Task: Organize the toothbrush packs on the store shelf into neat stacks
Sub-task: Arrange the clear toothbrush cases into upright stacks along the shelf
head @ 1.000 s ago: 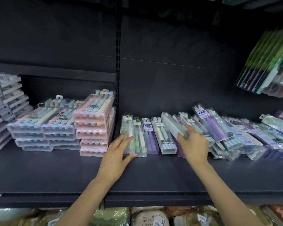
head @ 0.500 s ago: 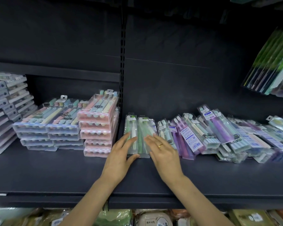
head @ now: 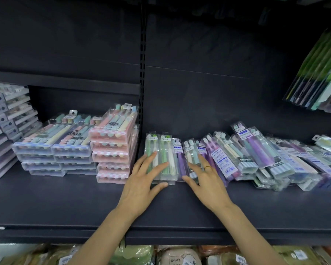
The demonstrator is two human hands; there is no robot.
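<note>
Toothbrush packs (head: pixel 237 159) lay right of the pink stack (head: pixel 114 148). Left hand (head: pixel 141 186) and right hand (head: pixel 206 180), fingers flat, pressed the nearest packs, gripping nothing; a hard shove could topple the leaning heap.

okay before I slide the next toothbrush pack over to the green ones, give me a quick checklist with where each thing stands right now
1. Left hand flat on the green packs, steadying them: ok.
2. Right hand resting open on the pack beside the purple pack, nothing gripped yet: ok.
3. Green packs side by side, fronts roughly level: ok.
4. Packs to the right squared up: not ok, they lean and overlap.
5. Bare shelf in front to slide on: ok.
6. Pink stack apart from the green packs: cannot tell.
</note>
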